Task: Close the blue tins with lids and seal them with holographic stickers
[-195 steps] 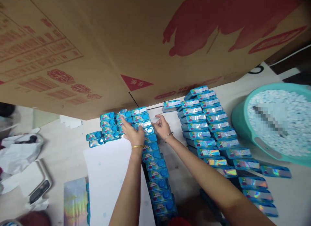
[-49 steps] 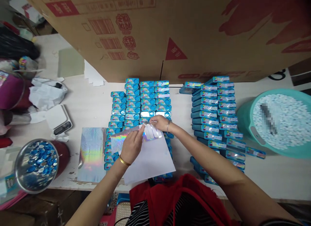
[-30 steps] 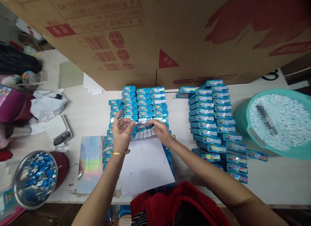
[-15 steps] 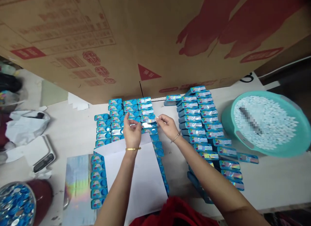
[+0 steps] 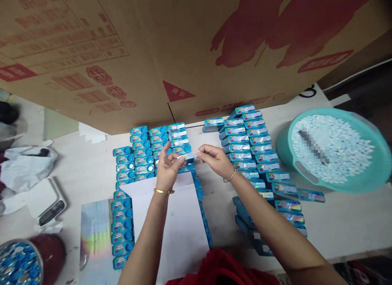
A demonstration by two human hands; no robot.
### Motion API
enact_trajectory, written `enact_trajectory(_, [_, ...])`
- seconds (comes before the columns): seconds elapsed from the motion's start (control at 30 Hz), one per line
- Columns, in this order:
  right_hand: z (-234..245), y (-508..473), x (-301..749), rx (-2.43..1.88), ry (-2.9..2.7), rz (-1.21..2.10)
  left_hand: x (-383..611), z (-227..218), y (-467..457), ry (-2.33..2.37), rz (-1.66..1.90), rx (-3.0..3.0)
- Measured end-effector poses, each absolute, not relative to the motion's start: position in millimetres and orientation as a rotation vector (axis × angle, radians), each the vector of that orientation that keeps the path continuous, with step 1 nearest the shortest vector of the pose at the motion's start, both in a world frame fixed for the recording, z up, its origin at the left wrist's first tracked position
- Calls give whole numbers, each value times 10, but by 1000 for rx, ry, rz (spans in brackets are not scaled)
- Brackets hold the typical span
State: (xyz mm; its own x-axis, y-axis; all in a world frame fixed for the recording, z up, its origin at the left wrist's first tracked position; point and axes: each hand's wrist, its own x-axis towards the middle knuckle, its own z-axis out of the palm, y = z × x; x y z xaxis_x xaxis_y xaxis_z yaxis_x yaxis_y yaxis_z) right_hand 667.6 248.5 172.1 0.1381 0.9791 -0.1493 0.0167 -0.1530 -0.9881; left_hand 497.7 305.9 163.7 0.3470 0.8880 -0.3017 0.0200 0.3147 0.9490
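Note:
A short, shiny pale label strip [image 5: 190,155] stretches between my two hands above the rows of small blue tins [image 5: 143,161]. My right hand [image 5: 218,161] pinches its right end between thumb and forefinger. At the left end, the thumb and a finger of my left hand [image 5: 167,170] close on the strip, with the forefinger pointing up. Just below my left hand lies a large white sheet [image 5: 180,219], covering part of the tins. Several tins in the right-hand group [image 5: 266,148] carry shiny strips on their upward faces.
Behind the tins stands a big cardboard box [image 5: 137,64]. A turquoise tub [image 5: 283,142] of small white pieces is at the right. At the left are a shiny holographic sheet [image 5: 94,232], a white scale-like device [image 5: 50,199] and a container of blue-and-silver pieces [image 5: 20,262].
My left thumb has come to the strip's left end, which stood free of that hand before. The strip is slightly lower and nearer me. The view has shifted a little.

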Motion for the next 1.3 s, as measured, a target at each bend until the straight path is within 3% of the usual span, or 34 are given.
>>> enact_trajectory(0.37, [1049,2451,6572,-1704,-1143,997,5110,1363,2989,1489,698,1700])
enact_trajectory(0.83, [765,2423,6533,-1745,-1125,944,5227,1291,2958,1672,403,1993])
enact_trajectory(1.13, [511,2412,6326,-1635,-601,1078,5111,1296,3025,1796,460,1775])
enact_trajectory(1.3, [387,2446,6316,-1703,-617,1159,5037,1212,3074,1780,574,1665])
